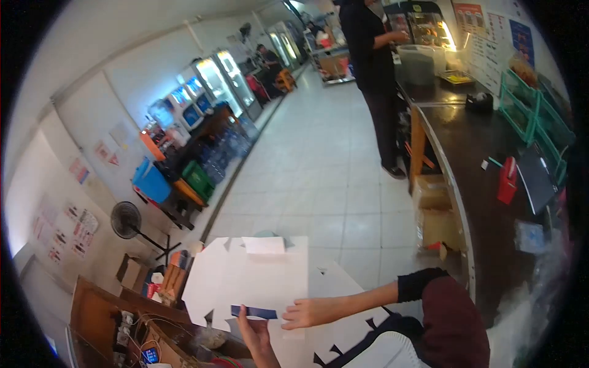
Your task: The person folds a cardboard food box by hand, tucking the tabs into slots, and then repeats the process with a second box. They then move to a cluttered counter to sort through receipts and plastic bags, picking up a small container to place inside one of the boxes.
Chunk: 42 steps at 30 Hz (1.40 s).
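A large white unfolded cardboard box (270, 279) with cut notches and flaps lies in front of me. Its dark blue strip (262, 313) shows near the lower middle. My left hand (256, 334) grips the cardboard at this strip, thumb up against it. Just to the right, my right hand (300, 314) has its fingers curled on the cardboard; the fingertips are partly hidden. More white cardboard with dark edges stretches under my right forearm towards my body. A small white flap (264, 245) stands at the far edge.
A dark counter (451, 141) runs along the right, with a red object (507, 181) on it. A person in dark clothes (371, 67) stands beside it. A fan (126, 219), a blue bin (151, 180) and open wooden boxes (98, 303) are at left. Tiled floor (300, 153) lies ahead.
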Each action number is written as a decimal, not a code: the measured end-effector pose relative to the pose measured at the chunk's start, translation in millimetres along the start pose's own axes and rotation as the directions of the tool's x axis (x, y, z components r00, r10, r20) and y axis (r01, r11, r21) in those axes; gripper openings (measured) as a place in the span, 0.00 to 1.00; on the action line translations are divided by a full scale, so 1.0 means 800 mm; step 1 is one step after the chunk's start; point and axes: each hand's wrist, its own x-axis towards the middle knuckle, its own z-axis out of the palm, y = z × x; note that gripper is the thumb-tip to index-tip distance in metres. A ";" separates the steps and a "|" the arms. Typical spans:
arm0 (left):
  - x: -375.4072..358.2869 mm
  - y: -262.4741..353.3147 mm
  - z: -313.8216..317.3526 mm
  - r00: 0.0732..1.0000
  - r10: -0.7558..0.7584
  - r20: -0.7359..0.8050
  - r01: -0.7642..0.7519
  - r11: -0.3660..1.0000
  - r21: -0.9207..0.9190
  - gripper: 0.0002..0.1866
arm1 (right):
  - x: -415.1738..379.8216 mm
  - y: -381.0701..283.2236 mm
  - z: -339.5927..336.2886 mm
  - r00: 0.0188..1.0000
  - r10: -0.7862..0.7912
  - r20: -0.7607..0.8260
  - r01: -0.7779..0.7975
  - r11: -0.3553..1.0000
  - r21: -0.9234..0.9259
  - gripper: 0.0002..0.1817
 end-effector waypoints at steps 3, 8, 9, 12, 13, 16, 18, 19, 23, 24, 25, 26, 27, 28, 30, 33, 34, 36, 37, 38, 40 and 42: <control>-0.009 0.007 0.017 0.998 0.047 0.048 -0.044 0.998 -0.051 0.22 | 0.004 0.010 -0.031 0.997 -0.042 -0.065 0.043 0.999 0.011 0.12; -0.024 0.017 0.023 0.990 0.134 0.053 -0.132 0.991 -0.033 0.25 | -0.003 0.019 -0.044 0.990 -0.136 -0.033 0.134 0.989 -0.055 0.07; -0.029 0.018 0.027 0.984 0.175 0.043 -0.174 0.984 -0.025 0.25 | -0.002 0.020 -0.038 0.984 -0.162 -0.070 0.155 0.984 -0.092 0.06; -0.032 0.013 0.026 0.961 0.270 0.055 -0.273 0.960 0.055 0.26 | -0.002 0.017 -0.032 0.987 -0.152 -0.059 0.148 0.987 -0.064 0.06; -0.032 0.010 0.021 0.945 0.320 0.074 -0.327 0.937 0.123 0.26 | -0.002 0.017 -0.028 0.986 -0.155 -0.065 0.151 0.986 -0.064 0.06; -0.034 0.001 0.004 0.931 0.365 -0.026 -0.341 0.890 0.303 0.26 | -0.002 0.016 -0.015 0.996 0.007 -0.087 0.001 0.996 0.091 0.06; -0.040 0.004 0.011 0.927 0.366 -0.081 -0.335 0.905 0.262 0.25 | -0.001 0.009 -0.011 0.919 0.245 -0.310 -0.167 0.952 0.256 0.06; -0.048 0.009 0.030 0.907 0.402 -0.126 -0.366 0.901 0.233 0.25 | -0.001 0.005 -0.014 0.919 0.245 -0.308 -0.167 0.951 0.260 0.06; -0.051 -0.008 0.049 0.856 0.487 -0.173 -0.400 0.837 0.372 0.24 | 0.001 -0.009 -0.016 0.836 0.491 -0.247 -0.406 0.855 0.323 0.07; -0.046 -0.015 0.045 0.856 0.511 -0.074 -0.420 0.772 0.477 0.25 | 0.002 -0.013 -0.012 0.846 0.510 -0.158 -0.467 0.850 0.243 0.07; -0.047 -0.017 0.040 0.868 0.496 0.010 -0.402 0.691 0.601 0.26 | 0.002 -0.018 -0.007 0.845 0.511 -0.159 -0.467 0.850 0.244 0.07; -0.048 -0.019 0.038 0.878 0.471 0.090 -0.389 0.589 0.709 0.28 | 0.003 -0.021 -0.003 0.869 0.488 -0.083 -0.460 0.858 0.227 0.07; -0.049 -0.019 0.041 0.874 0.477 0.089 -0.393 0.587 0.708 0.28 | 0.004 -0.021 -0.002 0.888 0.460 -0.005 -0.449 0.869 0.208 0.07; -0.050 -0.020 0.044 0.889 0.425 0.170 -0.411 0.578 0.705 0.32 | 0.004 -0.022 -0.005 0.892 0.453 -0.003 -0.442 0.873 0.206 0.07; -0.053 -0.016 0.058 0.895 0.372 0.245 -0.429 0.574 0.698 0.37 | 0.004 -0.025 -0.015 0.856 0.514 -0.050 -0.457 0.799 0.390 0.09; -0.052 -0.007 0.076 0.827 0.260 0.498 -0.467 0.811 0.353 0.53 | 0.006 -0.017 -0.026 0.771 0.604 -0.200 -0.388 0.696 0.604 0.11; -0.052 -0.008 0.074 0.829 0.261 0.495 -0.466 0.811 0.354 0.53 | 0.006 -0.016 -0.030 0.773 0.604 -0.197 -0.388 0.694 0.606 0.11; -0.052 -0.007 0.074 0.863 0.123 0.489 -0.418 0.718 0.557 0.57 | 0.005 -0.016 -0.038 0.822 0.566 -0.070 -0.286 0.515 0.809 0.11; -0.048 -0.010 0.070 0.886 0.071 0.458 -0.335 0.780 0.528 0.59 | 0.003 -0.011 -0.037 0.826 0.560 -0.068 -0.282 0.514 0.810 0.11; -0.049 -0.009 0.069 0.887 0.078 0.454 -0.339 0.779 0.527 0.59 | -0.002 -0.001 -0.033 0.861 0.509 0.010 -0.304 0.499 0.811 0.10; -0.054 -0.003 0.076 0.844 0.071 0.531 -0.405 0.735 0.545 0.57 | -0.007 0.010 -0.042 0.893 0.441 0.095 -0.326 0.487 0.810 0.10; -0.063 -0.001 0.080 0.871 0.051 0.489 -0.366 0.731 0.576 0.56 | -0.009 0.014 -0.061 0.831 0.551 0.080 -0.392 0.477 0.787 0.09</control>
